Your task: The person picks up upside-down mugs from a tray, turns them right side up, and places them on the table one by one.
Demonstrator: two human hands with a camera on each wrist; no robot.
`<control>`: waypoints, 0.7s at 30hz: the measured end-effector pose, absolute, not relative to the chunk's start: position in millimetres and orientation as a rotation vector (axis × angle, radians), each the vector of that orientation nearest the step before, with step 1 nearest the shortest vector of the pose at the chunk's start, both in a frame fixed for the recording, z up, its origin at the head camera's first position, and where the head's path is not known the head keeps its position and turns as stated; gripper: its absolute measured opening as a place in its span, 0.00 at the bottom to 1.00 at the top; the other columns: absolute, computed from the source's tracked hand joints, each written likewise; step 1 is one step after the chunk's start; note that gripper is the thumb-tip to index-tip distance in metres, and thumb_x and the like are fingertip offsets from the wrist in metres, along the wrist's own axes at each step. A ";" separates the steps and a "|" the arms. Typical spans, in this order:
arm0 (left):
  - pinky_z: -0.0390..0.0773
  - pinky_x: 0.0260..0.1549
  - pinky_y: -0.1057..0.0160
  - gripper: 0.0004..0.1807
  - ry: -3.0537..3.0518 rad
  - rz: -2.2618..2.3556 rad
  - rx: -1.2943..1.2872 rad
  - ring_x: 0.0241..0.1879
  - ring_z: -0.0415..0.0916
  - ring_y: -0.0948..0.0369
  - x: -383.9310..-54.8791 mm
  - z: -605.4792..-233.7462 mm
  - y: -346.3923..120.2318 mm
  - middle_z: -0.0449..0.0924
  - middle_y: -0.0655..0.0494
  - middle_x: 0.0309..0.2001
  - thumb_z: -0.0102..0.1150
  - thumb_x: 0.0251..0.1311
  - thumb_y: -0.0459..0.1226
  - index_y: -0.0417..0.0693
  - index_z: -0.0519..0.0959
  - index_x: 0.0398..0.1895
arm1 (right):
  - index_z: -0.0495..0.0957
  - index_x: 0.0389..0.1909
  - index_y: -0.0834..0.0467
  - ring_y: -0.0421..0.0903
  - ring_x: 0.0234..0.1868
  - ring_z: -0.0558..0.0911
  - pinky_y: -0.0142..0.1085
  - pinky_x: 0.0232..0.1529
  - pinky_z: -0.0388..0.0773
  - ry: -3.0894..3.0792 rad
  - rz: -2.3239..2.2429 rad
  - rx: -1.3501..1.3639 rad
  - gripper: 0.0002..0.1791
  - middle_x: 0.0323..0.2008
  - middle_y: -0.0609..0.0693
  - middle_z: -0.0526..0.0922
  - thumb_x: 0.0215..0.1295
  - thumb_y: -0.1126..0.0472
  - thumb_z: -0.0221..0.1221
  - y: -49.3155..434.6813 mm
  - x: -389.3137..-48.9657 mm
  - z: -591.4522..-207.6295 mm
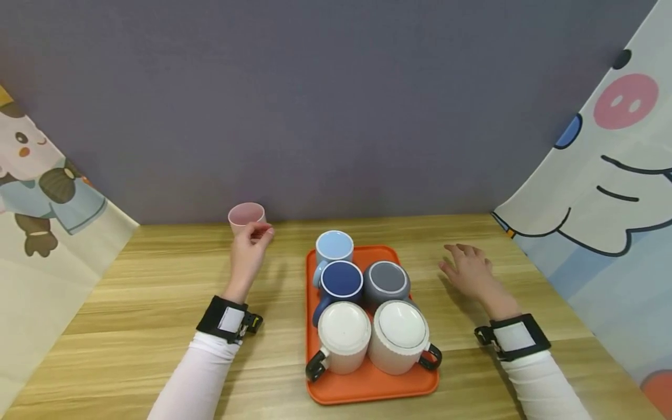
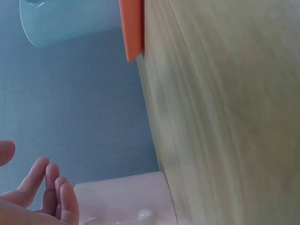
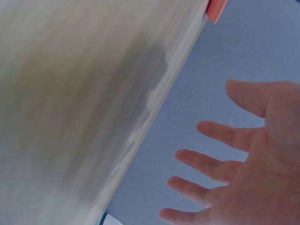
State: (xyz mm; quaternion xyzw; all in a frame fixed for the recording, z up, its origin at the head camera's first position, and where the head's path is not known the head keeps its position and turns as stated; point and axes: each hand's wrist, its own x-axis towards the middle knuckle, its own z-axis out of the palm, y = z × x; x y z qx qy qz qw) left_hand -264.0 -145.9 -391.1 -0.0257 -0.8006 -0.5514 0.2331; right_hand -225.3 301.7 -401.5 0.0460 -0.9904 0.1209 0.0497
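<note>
A pink cup (image 1: pixel 245 214) stands by the back wall, left of the tray. My left hand (image 1: pixel 249 248) is in front of it in the head view, fingers bent loosely and thumb apart; in the left wrist view nothing is between them. On an orange tray (image 1: pixel 370 391) are a light blue mug (image 1: pixel 334 245), a navy mug (image 1: pixel 342 279), a grey mug (image 1: pixel 387 280), a white mug (image 1: pixel 343 332) and another white mug (image 1: pixel 400 329), both with black handles. My right hand (image 1: pixel 469 271) hovers over the table right of the tray, its fingers spread and holding nothing.
The wood-grain table (image 1: pixel 131 326) runs back to a grey wall (image 1: pixel 336 116). Cartoon-printed curtains hang on both sides, the left curtain (image 1: pixel 47 262) and the right curtain (image 1: pixel 619 262) meeting the table's side edges.
</note>
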 end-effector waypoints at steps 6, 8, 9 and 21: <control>0.70 0.36 0.73 0.11 -2.234 -1.514 -0.120 0.37 0.75 0.54 -263.7 -391.6 -139.1 0.81 0.40 0.40 0.58 0.61 0.34 0.34 0.80 0.43 | 0.62 0.64 0.66 0.79 0.62 0.55 0.75 0.52 0.53 -3.004 0.391 0.162 0.28 0.63 0.76 0.59 0.70 0.53 0.50 293.2 -227.8 -402.1; 0.71 0.36 0.72 0.11 -2.236 -1.510 -0.123 0.37 0.76 0.53 -262.7 -391.0 -136.9 0.81 0.40 0.39 0.59 0.61 0.34 0.34 0.80 0.42 | 0.62 0.64 0.66 0.79 0.62 0.55 0.75 0.53 0.52 -3.000 0.391 0.167 0.28 0.63 0.76 0.59 0.70 0.53 0.50 290.6 -229.1 -402.4; 0.71 0.36 0.72 0.11 -2.237 -1.516 -0.125 0.37 0.76 0.53 -262.1 -390.7 -135.9 0.81 0.40 0.39 0.59 0.61 0.34 0.35 0.80 0.42 | 0.62 0.64 0.66 0.79 0.63 0.55 0.75 0.53 0.52 -3.000 0.390 0.170 0.28 0.64 0.75 0.59 0.70 0.53 0.50 289.4 -229.6 -402.4; 0.72 0.36 0.70 0.10 -2.356 -1.539 -0.231 0.37 0.77 0.53 -255.2 -389.1 -126.2 0.82 0.41 0.38 0.60 0.60 0.35 0.35 0.81 0.40 | 0.64 0.63 0.65 0.78 0.62 0.57 0.74 0.53 0.55 -2.973 0.403 0.243 0.27 0.62 0.74 0.61 0.69 0.53 0.51 273.5 -235.6 -403.3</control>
